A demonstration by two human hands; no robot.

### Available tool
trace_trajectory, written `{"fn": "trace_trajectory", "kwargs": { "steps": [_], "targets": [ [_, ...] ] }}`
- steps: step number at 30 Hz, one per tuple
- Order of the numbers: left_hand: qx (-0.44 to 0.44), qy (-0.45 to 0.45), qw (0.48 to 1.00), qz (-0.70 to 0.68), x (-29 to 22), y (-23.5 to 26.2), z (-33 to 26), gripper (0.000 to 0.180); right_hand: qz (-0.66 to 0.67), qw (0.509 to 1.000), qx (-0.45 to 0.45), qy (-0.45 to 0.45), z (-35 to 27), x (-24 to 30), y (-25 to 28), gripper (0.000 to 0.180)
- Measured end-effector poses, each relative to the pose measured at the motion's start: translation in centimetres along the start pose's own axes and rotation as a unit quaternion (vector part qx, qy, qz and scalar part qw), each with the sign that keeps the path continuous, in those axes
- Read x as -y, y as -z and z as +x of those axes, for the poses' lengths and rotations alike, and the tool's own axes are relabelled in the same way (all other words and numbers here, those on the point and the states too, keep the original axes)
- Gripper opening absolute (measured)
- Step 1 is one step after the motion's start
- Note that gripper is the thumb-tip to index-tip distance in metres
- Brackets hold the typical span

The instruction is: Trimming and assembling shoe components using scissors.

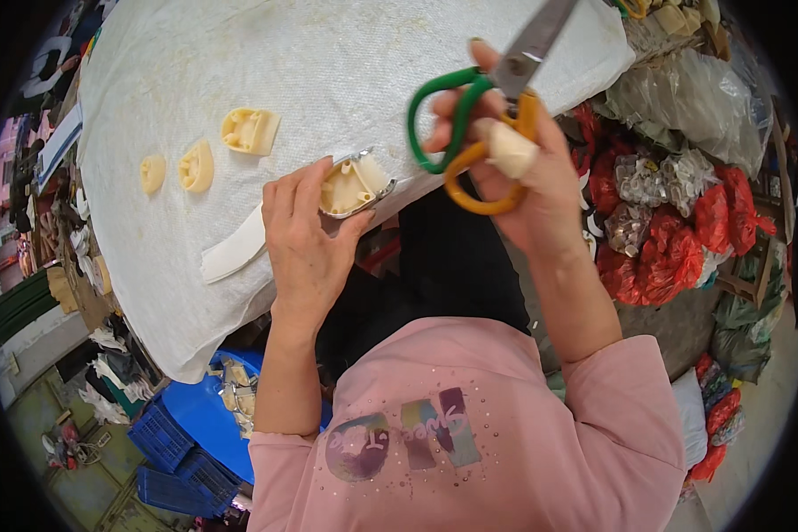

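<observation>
My left hand (306, 230) is closed on a hollow cream plastic piece (350, 188) with a shiny silver edge, near the table's front edge. Raised to the right of it, my right hand (528, 168) grips a pair of scissors (516, 75) with one green and one orange handle loop. The metal blades point up and away, and their tips run out of the picture. A pale wrapping (511, 149) covers one finger of that hand. A curved white strip (237, 251) lies beside my left hand, partly hidden by it.
Three hollow cream pieces (249, 131) lie in a row on the white woven cloth (168, 293) covering the table. Red plastic bags (661, 257) and clear bags crowd the right side. A blue tub (195, 417) with cream and silver parts stands lower left, beside blue crates (164, 434).
</observation>
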State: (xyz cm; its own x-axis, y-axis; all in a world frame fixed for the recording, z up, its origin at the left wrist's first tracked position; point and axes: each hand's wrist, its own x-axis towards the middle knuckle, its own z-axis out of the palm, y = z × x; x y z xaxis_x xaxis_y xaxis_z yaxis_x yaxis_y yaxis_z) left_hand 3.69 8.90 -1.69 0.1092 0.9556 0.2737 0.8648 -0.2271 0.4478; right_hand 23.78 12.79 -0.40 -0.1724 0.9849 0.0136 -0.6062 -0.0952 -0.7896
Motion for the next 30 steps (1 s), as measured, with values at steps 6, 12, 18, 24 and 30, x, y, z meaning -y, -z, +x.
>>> {"fn": "trace_trajectory", "kwargs": {
  "steps": [6,12,18,24,30],
  "targets": [
    [0.012,0.025,1.0,-0.008,-0.2,0.3,0.1,0.058,-0.009,0.994,0.063,0.091,2.4,-1.7,-0.7,0.046],
    [0.01,0.026,1.0,-0.012,-0.2,0.3,0.1,0.058,-0.076,0.99,0.069,0.093,3.3,-3.6,-2.1,0.043],
    [0.003,0.025,0.999,-0.021,0.1,0.2,0.1,0.058,-0.062,0.994,0.053,0.067,3.9,-3.3,-1.6,0.042],
    [0.007,0.03,0.999,-0.021,0.0,0.2,0.1,0.058,0.01,0.988,0.075,0.136,3.3,-2.1,-2.7,0.041],
    [0.005,0.027,0.999,-0.019,-0.1,0.0,0.3,0.058,0.065,0.995,0.014,0.074,2.2,-5.8,-2.1,0.043]
  ]
}}
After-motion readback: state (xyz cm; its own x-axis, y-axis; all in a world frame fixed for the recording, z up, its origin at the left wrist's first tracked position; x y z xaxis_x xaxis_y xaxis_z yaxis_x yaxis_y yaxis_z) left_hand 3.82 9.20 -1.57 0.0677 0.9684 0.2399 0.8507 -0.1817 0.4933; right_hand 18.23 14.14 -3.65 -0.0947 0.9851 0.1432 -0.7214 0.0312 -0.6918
